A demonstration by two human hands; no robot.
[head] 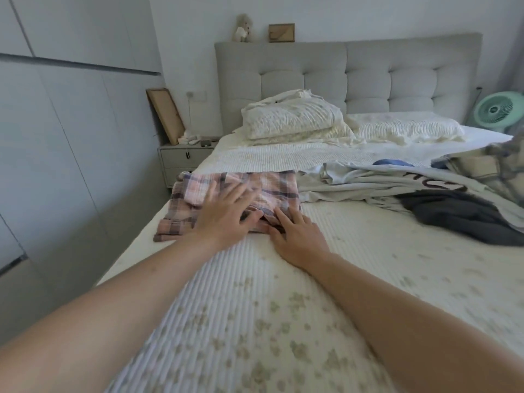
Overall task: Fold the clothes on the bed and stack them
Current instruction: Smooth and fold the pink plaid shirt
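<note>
Pressing down on the pink plaid garment (241, 194), both hands are flat and spread, gripping nothing. The left hand (224, 214) lies palm-down across the middle of the cloth, blurred, likely smoothing the fold; the right hand (297, 236) rests at the near edge, fingertips on the hem, palm on the bed (283, 321), probably pinning that edge so the fabric can't slide. The plaid piece sits folded near the bed's left side, looking like the base of a stack. Well apart to the right waits the unfolded heap: a white printed shirt (382, 180), a dark grey garment (459, 217) and a checked cloth (490, 163), all rumpled. Plenty of folding remains, I'd judge.
</note>
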